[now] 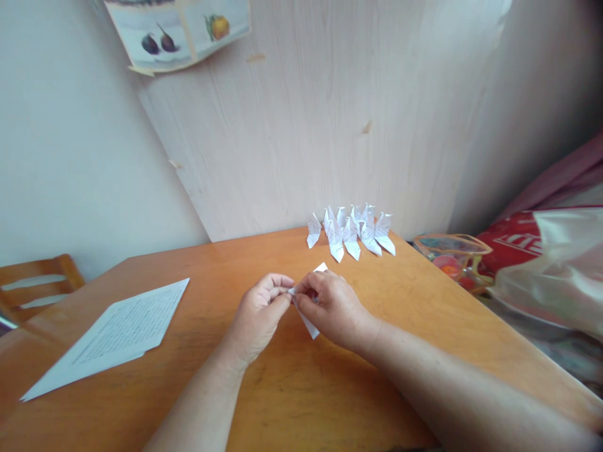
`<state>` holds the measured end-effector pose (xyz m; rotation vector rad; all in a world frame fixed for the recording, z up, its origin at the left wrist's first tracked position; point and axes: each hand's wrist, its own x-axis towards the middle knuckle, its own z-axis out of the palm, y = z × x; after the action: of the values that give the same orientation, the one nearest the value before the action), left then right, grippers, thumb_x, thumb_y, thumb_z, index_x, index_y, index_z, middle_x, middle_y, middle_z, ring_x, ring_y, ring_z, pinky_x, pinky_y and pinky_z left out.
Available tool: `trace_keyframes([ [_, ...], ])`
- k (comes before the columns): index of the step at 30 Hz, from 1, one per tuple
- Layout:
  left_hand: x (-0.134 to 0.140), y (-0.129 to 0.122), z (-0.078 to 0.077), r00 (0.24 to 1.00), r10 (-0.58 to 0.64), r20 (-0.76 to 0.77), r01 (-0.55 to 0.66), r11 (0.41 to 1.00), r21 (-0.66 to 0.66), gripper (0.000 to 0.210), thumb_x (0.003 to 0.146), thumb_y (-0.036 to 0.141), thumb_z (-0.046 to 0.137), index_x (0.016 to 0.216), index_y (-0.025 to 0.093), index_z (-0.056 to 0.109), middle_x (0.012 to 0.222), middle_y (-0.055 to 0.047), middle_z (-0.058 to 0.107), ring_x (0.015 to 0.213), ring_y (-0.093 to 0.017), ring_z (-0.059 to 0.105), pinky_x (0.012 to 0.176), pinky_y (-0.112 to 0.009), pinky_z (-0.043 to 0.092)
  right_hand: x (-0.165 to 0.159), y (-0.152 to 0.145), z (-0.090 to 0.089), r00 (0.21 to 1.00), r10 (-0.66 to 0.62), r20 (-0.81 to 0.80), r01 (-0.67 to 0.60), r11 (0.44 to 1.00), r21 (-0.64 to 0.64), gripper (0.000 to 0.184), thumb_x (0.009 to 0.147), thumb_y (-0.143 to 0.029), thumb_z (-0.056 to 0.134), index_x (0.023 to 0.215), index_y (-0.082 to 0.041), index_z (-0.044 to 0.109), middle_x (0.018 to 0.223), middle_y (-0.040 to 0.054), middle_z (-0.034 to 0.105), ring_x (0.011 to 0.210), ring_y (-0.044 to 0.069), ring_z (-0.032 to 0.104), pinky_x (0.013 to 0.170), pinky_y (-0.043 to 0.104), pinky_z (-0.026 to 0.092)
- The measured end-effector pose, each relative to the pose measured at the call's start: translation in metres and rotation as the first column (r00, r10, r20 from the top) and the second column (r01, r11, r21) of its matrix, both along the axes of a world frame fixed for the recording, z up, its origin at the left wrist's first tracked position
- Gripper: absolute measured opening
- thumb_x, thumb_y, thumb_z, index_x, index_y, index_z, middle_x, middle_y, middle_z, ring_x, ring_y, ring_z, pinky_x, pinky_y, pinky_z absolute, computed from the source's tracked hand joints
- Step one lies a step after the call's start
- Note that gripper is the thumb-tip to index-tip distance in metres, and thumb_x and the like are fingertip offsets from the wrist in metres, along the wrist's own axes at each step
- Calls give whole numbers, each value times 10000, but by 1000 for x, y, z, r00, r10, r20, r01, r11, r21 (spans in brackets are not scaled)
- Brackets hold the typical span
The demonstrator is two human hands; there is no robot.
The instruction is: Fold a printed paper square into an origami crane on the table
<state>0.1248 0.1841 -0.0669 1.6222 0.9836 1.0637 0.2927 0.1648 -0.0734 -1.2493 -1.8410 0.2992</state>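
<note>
Between my hands, above the wooden table [268, 402], is a small folded piece of white paper [308, 324]. My left hand [261, 311] pinches its left tip between thumb and fingers. Close beside it, my right hand [332, 307] is closed on the same folded paper, with thumb and index finger near that tip. Part of the paper is hidden behind the right hand; one pointed end shows below it and another above. Farther back stand several folded paper cranes [351, 238] with printed lines on them, grouped near the table's far edge.
Printed paper sheets [122, 333] lie on the table's left side. A wooden chair [42, 282] stands past the left edge. Beyond the right edge are a clear container with an orange rim [452, 245] and plastic bags [556, 251]. A pale wall panel [306, 125] rises behind the table.
</note>
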Motion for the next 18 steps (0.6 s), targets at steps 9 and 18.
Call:
trace_keyframes([
  [9,-2,-1,5,1000,-8,-4,8,999,-46,212,854,207,627,1056,182,567,915,-23,695,886,-174,628,845,-302,445,13,2,14,996,-82,27,79,993,85,119,836,-223,603,898,-208,704,911,56,687,924,226,559,824,361,388],
  [18,-5,-2,9,996,-82,27,85,988,-126,211,860,242,634,1023,187,512,848,-1,634,806,-151,576,767,-278,412,20,7,11,987,135,-92,-154,955,-255,162,849,-269,579,863,-211,730,802,23,706,742,166,611,652,278,429],
])
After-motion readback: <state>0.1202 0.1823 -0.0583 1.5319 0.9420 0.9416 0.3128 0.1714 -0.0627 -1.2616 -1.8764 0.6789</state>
